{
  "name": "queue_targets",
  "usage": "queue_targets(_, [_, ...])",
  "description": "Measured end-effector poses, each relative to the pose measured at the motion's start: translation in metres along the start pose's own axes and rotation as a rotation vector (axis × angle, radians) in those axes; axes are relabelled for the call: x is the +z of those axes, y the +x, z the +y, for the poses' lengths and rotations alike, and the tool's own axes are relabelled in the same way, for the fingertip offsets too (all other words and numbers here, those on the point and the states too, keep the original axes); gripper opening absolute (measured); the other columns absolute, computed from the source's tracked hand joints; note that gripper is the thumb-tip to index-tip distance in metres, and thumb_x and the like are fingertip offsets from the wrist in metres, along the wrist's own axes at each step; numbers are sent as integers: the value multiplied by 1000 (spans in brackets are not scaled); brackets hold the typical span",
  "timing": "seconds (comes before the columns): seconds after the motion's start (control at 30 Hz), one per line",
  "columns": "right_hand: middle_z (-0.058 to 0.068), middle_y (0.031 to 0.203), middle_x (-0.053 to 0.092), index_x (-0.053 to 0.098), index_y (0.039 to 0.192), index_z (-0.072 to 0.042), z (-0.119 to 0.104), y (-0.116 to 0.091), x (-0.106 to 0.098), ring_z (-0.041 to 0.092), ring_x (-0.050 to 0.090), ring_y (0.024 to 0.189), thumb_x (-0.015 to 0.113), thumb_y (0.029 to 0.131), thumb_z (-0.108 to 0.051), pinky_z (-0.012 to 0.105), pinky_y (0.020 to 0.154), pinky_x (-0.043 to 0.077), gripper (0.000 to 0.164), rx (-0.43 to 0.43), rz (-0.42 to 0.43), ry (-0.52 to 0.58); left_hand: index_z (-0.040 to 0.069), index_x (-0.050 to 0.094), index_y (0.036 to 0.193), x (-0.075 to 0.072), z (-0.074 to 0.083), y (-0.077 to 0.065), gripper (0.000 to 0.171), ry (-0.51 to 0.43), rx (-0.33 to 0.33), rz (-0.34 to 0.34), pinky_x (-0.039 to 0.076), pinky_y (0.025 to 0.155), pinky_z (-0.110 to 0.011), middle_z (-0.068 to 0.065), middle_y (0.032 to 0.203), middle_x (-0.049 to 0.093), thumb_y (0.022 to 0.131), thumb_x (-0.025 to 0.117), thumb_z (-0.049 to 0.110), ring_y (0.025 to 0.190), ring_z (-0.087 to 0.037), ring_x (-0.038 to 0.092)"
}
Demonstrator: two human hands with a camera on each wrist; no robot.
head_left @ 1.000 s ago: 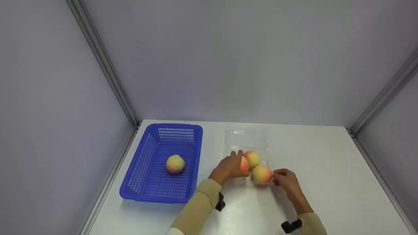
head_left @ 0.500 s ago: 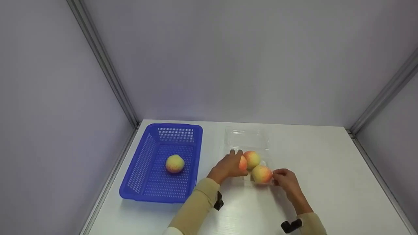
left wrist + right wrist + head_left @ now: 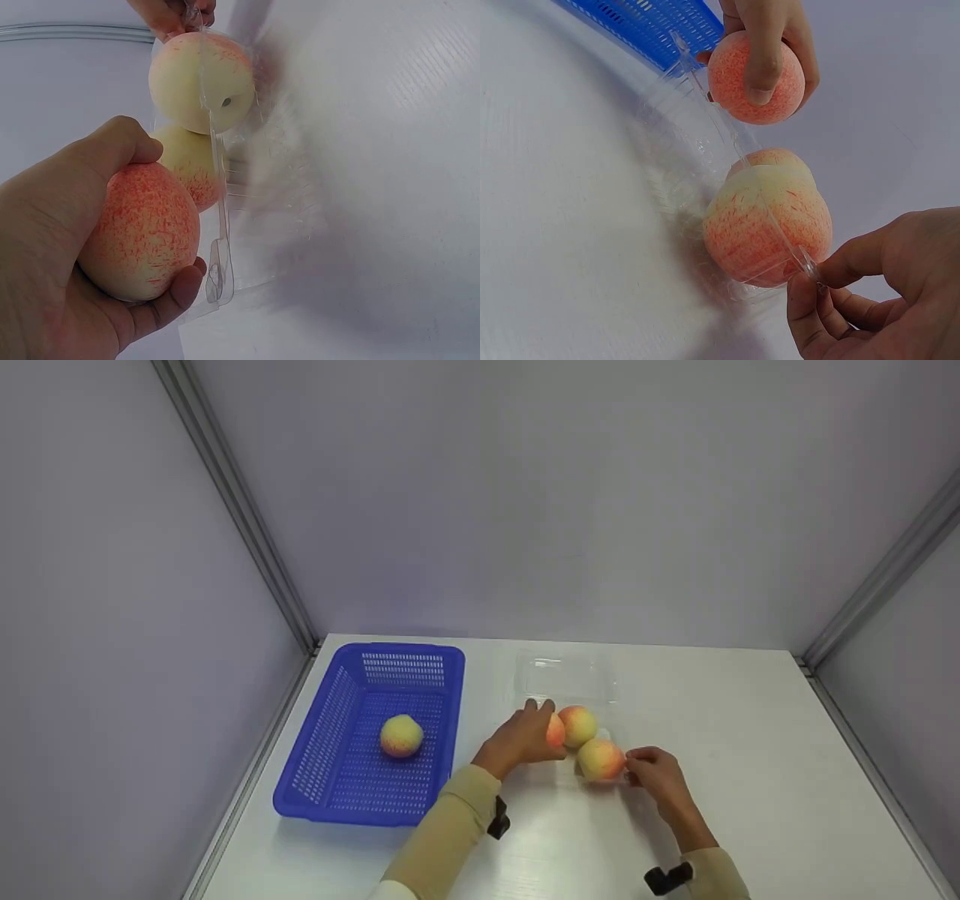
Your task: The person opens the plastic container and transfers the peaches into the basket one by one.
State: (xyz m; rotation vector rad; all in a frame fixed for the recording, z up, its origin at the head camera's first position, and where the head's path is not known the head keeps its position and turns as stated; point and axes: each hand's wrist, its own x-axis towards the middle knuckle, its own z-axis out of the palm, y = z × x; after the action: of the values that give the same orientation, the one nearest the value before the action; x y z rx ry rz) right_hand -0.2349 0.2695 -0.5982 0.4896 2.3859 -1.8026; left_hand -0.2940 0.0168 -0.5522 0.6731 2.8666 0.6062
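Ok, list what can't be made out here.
Head: most of the held peach, behind the left hand.
Left wrist: most of the right hand, past the top edge.
Right wrist: most of the blue basket, past the top edge.
Right wrist: much of the back peach, behind the nearer peach.

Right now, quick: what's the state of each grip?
Left grip: closed, holding a peach.
Right grip: closed, pinching the edge of the clear container.
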Motion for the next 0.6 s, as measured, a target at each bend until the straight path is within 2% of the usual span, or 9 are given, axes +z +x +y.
queue_targets(0.6, [12,96,68,60,121,15,1,1,0,13,66,78,62,101,-5,24,68,57,29,9,-5,22,8,46,154,-12,1,2,87,16,-9,-27,60,99,-47,-20,140,56,84,82,43,116,-37,67])
